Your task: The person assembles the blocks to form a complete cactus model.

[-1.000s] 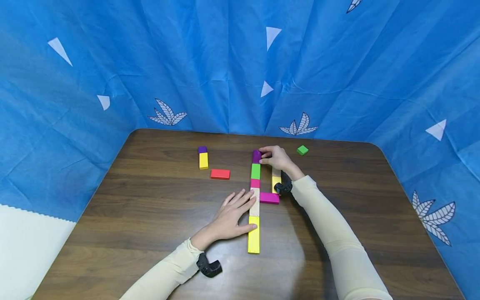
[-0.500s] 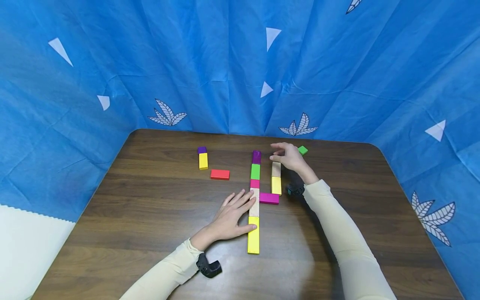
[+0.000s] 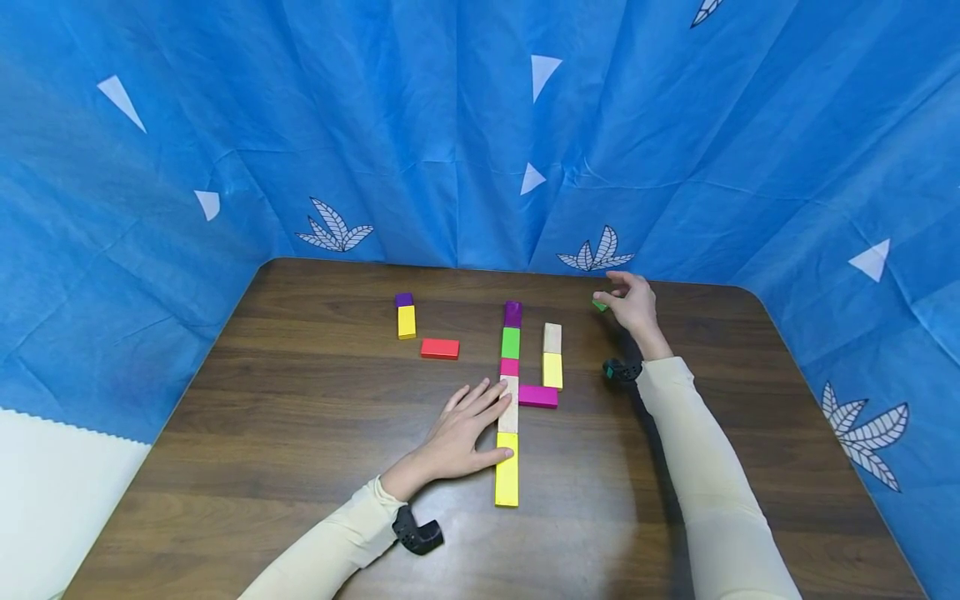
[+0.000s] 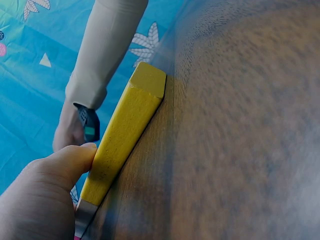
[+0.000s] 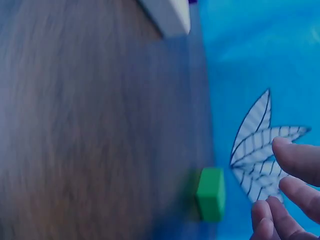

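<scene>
My left hand (image 3: pixel 457 437) lies with spread fingers on a row of wooden blocks, fingertips on a pale block (image 3: pixel 509 418) and thumb on a long yellow block (image 3: pixel 507 485). Beyond them the row runs on through a pink block (image 3: pixel 509 367), a green block (image 3: pixel 511 342) and a purple block (image 3: pixel 513 314). My right hand (image 3: pixel 633 310) hovers at a small loose green block (image 3: pixel 599 306) near the table's back edge, partly covering it. In the right wrist view its fingers are parted and hold nothing, apart from that loose green block (image 5: pixel 211 195).
A magenta block (image 3: pixel 538 397) sticks out rightward from the row. From its far side a short yellow block (image 3: pixel 552 372) and a pale block (image 3: pixel 552 337) line up. Leftward are a red block (image 3: pixel 440 349), a yellow block (image 3: pixel 407 322) and a violet block (image 3: pixel 404 299). A blue curtain (image 3: pixel 457 125) surrounds the table.
My right hand has left the purple block at the row's far end and moved right to the loose green block. The left hand has stayed in place.
</scene>
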Tool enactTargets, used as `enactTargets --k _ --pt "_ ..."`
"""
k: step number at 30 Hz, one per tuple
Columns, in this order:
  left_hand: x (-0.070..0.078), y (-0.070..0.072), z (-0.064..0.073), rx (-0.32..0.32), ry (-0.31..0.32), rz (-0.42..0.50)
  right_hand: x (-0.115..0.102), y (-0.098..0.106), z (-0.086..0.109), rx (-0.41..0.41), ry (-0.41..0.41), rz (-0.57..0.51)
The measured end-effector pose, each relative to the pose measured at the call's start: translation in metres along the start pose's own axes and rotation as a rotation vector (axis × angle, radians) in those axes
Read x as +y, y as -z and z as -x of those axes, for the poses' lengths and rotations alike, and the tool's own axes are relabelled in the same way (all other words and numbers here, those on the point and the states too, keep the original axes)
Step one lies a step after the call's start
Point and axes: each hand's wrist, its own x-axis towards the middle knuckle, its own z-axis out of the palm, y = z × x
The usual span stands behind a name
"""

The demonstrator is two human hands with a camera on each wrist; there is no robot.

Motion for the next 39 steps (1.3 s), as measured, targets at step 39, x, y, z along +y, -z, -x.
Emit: enactTargets --k 39 --pt "-0.001 -0.001 0.001 -0.002 0.005 -0.004 0.027 -0.007 -0.007 -0.013 -0.201 -0.008"
